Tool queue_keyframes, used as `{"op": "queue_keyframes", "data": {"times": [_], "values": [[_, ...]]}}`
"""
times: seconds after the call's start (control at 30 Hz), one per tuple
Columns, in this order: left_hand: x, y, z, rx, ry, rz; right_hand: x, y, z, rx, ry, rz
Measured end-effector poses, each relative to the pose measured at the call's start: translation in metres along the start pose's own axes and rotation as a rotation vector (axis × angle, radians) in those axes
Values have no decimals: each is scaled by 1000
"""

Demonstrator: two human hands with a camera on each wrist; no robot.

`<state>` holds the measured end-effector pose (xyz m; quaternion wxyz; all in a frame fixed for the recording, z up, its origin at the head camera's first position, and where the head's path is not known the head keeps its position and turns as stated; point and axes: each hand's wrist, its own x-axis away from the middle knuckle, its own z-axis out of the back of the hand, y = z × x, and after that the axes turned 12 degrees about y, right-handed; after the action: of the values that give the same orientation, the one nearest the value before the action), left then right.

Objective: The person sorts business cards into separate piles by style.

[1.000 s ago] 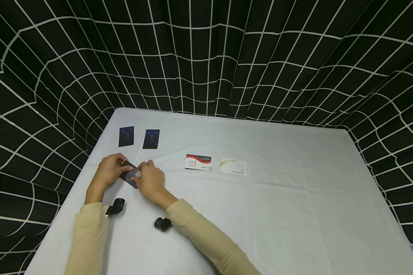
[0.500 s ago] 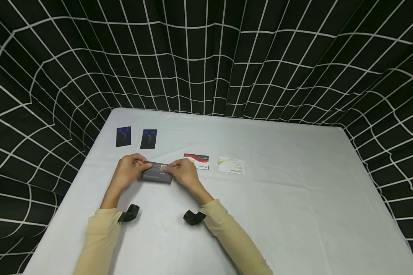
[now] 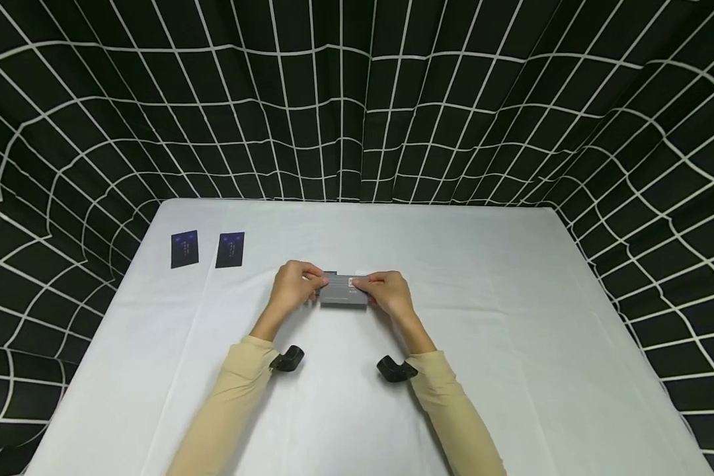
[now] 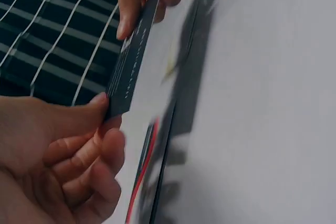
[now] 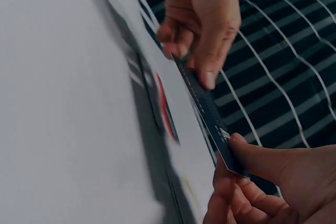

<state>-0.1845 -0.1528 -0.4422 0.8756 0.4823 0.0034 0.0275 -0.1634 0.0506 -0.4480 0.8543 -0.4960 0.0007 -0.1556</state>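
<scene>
Left-hand grip (image 3: 294, 285) and right-hand grip (image 3: 393, 293) — both pinching one dark-grey rectangular card (image 3: 340, 295). Two dark-blue rectangular cards (image 3: 230, 250) lie farther left.

Left hand (image 3: 296, 285): pinched the left end of the grey card.
Right hand (image 3: 388, 292): pinched its right end, thumb beside a small white patch.
Grey card (image 3: 342, 296): was stretched lengthwise between both hands; small dark and pale slivers showed past its far edge, too hidden to identify.
Dark blue cards (image 3: 184, 249) (image 3: 230, 250): lay side by side, apart, near the far left corner of the white table (image 3: 541, 330).
Beige sleeves (image 3: 229, 383) (image 3: 452, 390): each had a black device (image 3: 289, 358) (image 3: 395, 369) at the cuff.
Black curtain (image 3: 352, 158): stood behind, white-gridded.
</scene>
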Motion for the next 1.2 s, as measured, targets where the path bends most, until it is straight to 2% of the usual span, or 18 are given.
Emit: {"op": "queue_keyframes", "data": {"times": [0.13, 0.3, 0.37, 0.5, 0.7, 0.8, 0.93, 1.03, 1.2], "values": [[1, 15, -30, 52, -30, 35, -9, 16, 29, -18, 16, -56], [5, 29, -67, 135, -116, -26, -17, 36, 65, -98, 20, -129], [7, 32, -78, 119, -125, -58, -20, 42, 76, -109, 5, -138], [6, 43, -97, 27, -106, -103, -25, 52, 90, -114, -12, -157], [1, 60, -123, -50, -64, -137, -34, 65, 108, -103, -17, -187], [-1, 62, -133, -89, -30, -144, -37, 71, 110, -34, 17, -167], [1, 66, -146, -166, 9, -181, -39, 73, 113, 119, 100, -95], [4, 71, -155, -240, 35, -237, -37, 70, 115, 234, 165, -38], [10, 77, -166, -396, 68, -345, -32, 65, 113, 403, 218, 4]]}}
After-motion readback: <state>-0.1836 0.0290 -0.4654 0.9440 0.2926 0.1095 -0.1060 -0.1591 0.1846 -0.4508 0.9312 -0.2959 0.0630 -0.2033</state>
